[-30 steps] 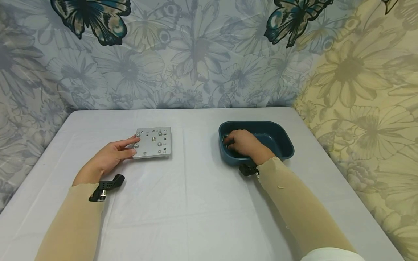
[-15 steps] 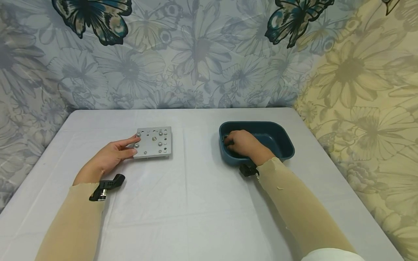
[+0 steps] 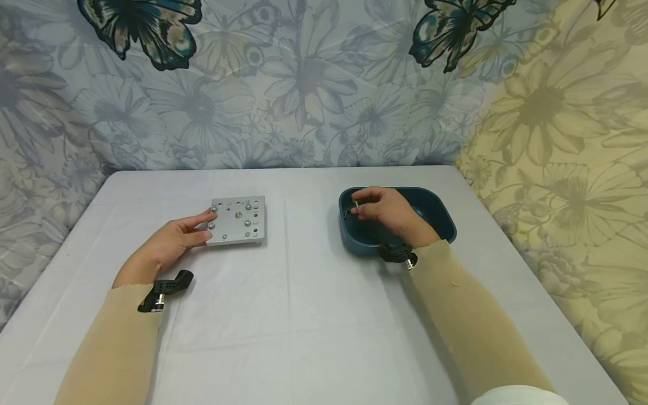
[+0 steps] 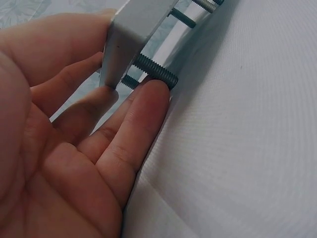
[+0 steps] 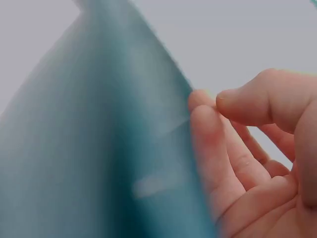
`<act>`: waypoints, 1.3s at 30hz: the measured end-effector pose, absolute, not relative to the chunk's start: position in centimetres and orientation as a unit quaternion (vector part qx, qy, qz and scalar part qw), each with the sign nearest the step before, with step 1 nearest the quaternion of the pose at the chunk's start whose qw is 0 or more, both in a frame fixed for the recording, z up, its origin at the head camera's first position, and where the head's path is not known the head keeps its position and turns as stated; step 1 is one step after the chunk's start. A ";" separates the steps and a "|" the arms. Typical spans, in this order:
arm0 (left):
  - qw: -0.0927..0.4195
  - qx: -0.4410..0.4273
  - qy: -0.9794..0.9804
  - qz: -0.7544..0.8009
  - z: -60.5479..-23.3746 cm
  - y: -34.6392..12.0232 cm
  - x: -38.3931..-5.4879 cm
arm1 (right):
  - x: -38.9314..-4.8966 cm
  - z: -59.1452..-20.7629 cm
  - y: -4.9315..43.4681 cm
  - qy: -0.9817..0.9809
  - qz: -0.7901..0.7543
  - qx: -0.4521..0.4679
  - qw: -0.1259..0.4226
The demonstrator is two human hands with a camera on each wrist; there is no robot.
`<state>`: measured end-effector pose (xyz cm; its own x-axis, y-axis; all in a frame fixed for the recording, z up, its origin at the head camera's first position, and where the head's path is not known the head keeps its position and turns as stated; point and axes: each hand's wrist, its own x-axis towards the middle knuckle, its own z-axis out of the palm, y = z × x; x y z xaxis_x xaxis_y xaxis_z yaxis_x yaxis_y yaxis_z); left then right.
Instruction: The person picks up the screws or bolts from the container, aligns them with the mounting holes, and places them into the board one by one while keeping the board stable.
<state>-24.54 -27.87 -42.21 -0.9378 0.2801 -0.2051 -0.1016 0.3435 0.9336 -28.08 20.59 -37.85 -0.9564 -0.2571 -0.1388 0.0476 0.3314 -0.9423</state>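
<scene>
A metal plate [image 3: 232, 226] is pinched by the left hand [image 3: 171, 242], just ahead; a metal piece [image 3: 356, 205], by the right hand [image 3: 388, 211].

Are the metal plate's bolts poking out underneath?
Poking out: the left wrist view shows threaded bolts sticking out of the metal plate towards the white cloth.

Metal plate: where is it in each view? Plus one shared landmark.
Head: metal plate left of centre, left hand at its left edge.
Left wrist: metal plate at top, left of centre, threaded bolts jutting from it.
Right wrist: not in it.
Landmark: left hand, in head and left wrist only.
</scene>
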 end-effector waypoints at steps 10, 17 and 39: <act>0.172 0.056 0.797 0.577 -42.3 -27.8 -24.5 | -28.0 -37.0 21.4 0.714 -0.690 -0.009 0.118; 0.172 0.055 0.796 0.577 -42.4 -27.8 -24.5 | -27.9 -36.2 21.6 0.663 -0.739 -0.009 0.120; 0.173 0.053 0.797 0.577 -42.1 -28.0 -24.5 | -28.7 -35.2 9.0 0.687 -0.708 -0.015 0.161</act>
